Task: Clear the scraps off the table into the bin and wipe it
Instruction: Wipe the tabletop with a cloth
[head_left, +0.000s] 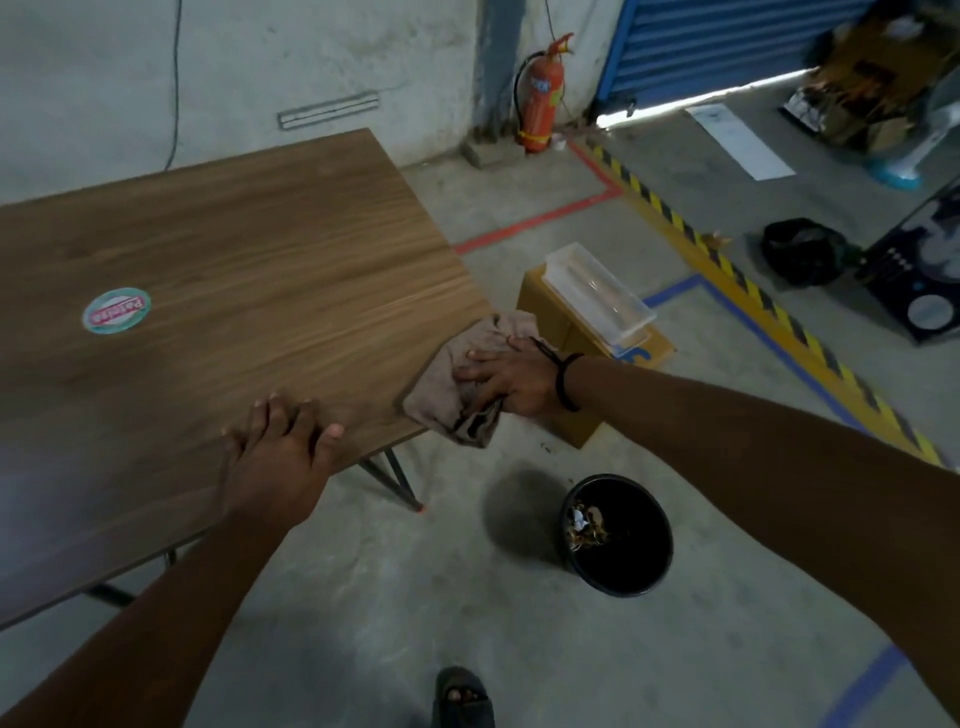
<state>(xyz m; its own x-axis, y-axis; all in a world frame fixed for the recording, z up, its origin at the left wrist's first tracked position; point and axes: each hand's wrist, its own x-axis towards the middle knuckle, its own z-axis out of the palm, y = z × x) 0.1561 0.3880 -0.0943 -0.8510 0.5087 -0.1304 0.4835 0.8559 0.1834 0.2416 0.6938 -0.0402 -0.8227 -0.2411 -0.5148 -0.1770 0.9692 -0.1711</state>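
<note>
Where the wooden table (234, 270) reaches its near right corner, the right hand (511, 382) lies flat on a crumpled brownish cloth (462, 384), fingers spread and pressing down rather than closed around it; part of the cloth hangs over the table's edge.

Left hand (280, 452): palm down on the near edge of the tabletop, fingers splayed, holding nothing.

Tabletop: wood-grain surface, one round sticker (117, 310) with red lettering at the left; no scraps visible on it.

Bin (615, 535): black, round, standing on the concrete floor below and to the right of the table corner, apart from the table leg (395, 478). Scraps (587, 525) lie inside against its left wall; their kind cannot be told.

Right wrist: dark band (566, 382).

Floor beyond the corner: cardboard box (587, 332) with a clear plastic tray (597, 291) on top, just beside the cloth in the view.

Far wall: red fire extinguisher (543, 93).

Right background: yellow-and-black hazard stripe (753, 291) along the floor; black bag (802, 252) past it.

Bottom edge: one sandalled foot (462, 699).
</note>
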